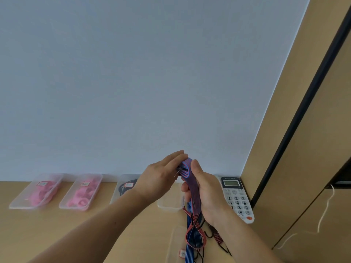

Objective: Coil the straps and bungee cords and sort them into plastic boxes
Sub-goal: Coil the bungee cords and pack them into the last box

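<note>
My right hand (pixel 204 190) grips a folded bundle of flat red-and-blue striped bungee cord (pixel 191 185), raised above the desk. My left hand (pixel 161 175) lies with straight fingers against the top of that bundle, beside a metal hook. The cord's loose end hangs down to a red loop (pixel 195 237) and blue striped cords (pixel 190 251) on the desk. Four clear plastic boxes line the wall: two with pink coils (pixel 38 190) (pixel 81 192), one with dark cords (pixel 123 186), one (pixel 169 205) partly hidden behind my hands.
A white desk telephone (pixel 237 198) lies at the right by the wall corner. Another clear plastic box or lid (pixel 176 245) with a label sits near the front edge under the cords. A wooden cabinet (pixel 303 168) with a thin white cord stands at the right.
</note>
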{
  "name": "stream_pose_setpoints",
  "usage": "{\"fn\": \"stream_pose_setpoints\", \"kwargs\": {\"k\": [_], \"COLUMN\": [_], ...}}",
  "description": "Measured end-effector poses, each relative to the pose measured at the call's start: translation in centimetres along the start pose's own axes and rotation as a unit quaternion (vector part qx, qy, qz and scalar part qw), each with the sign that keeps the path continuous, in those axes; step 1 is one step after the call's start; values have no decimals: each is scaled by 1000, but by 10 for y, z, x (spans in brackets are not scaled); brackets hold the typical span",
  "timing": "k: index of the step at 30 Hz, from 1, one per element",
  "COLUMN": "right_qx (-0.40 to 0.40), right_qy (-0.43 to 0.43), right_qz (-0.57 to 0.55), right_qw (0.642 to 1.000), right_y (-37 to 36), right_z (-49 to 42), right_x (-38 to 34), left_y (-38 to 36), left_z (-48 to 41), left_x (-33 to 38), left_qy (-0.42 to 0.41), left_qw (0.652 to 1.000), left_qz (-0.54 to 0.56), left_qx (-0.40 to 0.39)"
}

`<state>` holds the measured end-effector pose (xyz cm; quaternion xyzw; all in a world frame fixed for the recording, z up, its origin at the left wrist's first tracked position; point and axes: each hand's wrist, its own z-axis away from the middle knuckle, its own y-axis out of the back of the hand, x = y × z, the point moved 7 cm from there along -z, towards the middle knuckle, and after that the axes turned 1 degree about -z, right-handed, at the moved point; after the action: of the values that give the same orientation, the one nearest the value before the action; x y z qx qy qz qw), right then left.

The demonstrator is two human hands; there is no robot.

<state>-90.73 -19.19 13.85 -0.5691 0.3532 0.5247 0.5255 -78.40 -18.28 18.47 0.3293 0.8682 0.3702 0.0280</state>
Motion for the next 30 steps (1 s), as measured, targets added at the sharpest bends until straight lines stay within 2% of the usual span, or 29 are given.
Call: {"fn": "stream_pose_setpoints", "kwargs": {"k": [2, 3, 4, 6, 7, 8, 9, 12, 15, 17, 21, 22, 25, 26, 30], "right_qx": [1, 1, 0, -4, -6, -6, -4, 5, -32, -59, -42, -36, -17, -12, 7], "right_qy": [23, 40, 56, 80, 87, 93, 98, 99, 74, 61, 77, 81, 80, 74, 57], "right_qz": [0, 0, -2, -2, 3, 9, 13, -9, -94, -120, -71, -46, 3, 9, 50], "right_qw": [1000, 999, 998, 997, 996, 996, 995, 995, 992, 989, 994, 995, 997, 997, 997], "right_y": [0, -1, -1, -1, -1, -1, 0, 2, -3, -8, -8, -8, -5, -4, 1], "right_z": [3, 4, 4, 5, 6, 6, 6, 6, 5, 3, 2, 3, 3, 3, 3], "right_x": [-5, -8, -11, -15, -15, -15, -14, -11, -8, -7, -9, -9, -8, -6, 0], "left_y": [-4, -9, -16, -30, -33, -33, -33, -34, -36, -39, -38, -38, -33, -31, -23], "left_z": [1, 2, 3, 4, 2, 0, -1, 0, 2, 4, 1, 1, -2, -2, 5], "left_x": [-8, -15, -22, -22, -15, -7, -2, 3, 13, 16, 14, 11, -1, -3, -12], "left_qy": [85, 158, 245, 381, 403, 409, 413, 424, 404, 409, 434, 446, 456, 452, 425], "left_qw": [992, 973, 931, 782, 713, 672, 649, 601, 615, 611, 584, 588, 661, 675, 675], "left_qz": [91, 166, 263, 486, 564, 607, 628, 670, 664, 663, 676, 666, 584, 567, 570], "left_qx": [-20, -43, -63, -90, -103, -113, -117, -100, -136, -140, -117, -107, -117, -136, -199]}}
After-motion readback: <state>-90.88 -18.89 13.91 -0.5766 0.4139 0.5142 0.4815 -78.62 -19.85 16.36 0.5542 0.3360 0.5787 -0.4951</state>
